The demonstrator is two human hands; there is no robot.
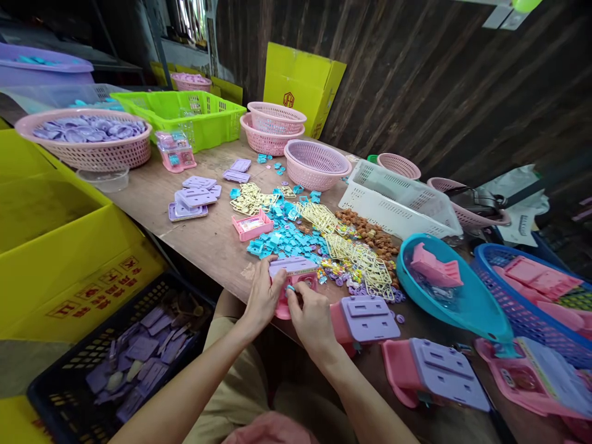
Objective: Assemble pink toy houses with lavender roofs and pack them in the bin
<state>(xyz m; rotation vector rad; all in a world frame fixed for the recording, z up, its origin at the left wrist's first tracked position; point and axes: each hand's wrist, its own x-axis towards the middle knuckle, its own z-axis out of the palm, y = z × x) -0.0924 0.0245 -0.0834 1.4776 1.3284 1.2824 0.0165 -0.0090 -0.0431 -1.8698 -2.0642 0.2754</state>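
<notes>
Dark wooden boards are seen behind a long brown tabletop (203,240) that is covered with small plastic parts. At the near edge of the tabletop, a small pink toy with a purple top (296,279) is held between both hands. The left hand (263,296) is wrapped around the toy's left side, with its fingers (269,271) clenched on the purple top. The right hand (312,317) is pressed against the toy's front, and its fingers (296,295) are pinched on the pink part. Just behind the toy, a pile of little blue pieces (282,237) is spread out, with a small pink tray (252,225) lying at its left edge. Yellow lattice pieces (351,253) are scattered to the right of the blue pile, and brown beads (370,231) are heaped beside them. Two more pink toys with purple lids (365,319) are laid to the right of the hands. A blue bowl (462,302) with a pink part in it is set further right. A white basket (398,200) and several pink baskets (317,163) are placed towards the back. Flat purple plates (194,197) are stacked on the left, and a green crate (180,117) is set behind them. Below the tabletop, a dark crate with purple pieces (134,357) is kept on the floor.
</notes>
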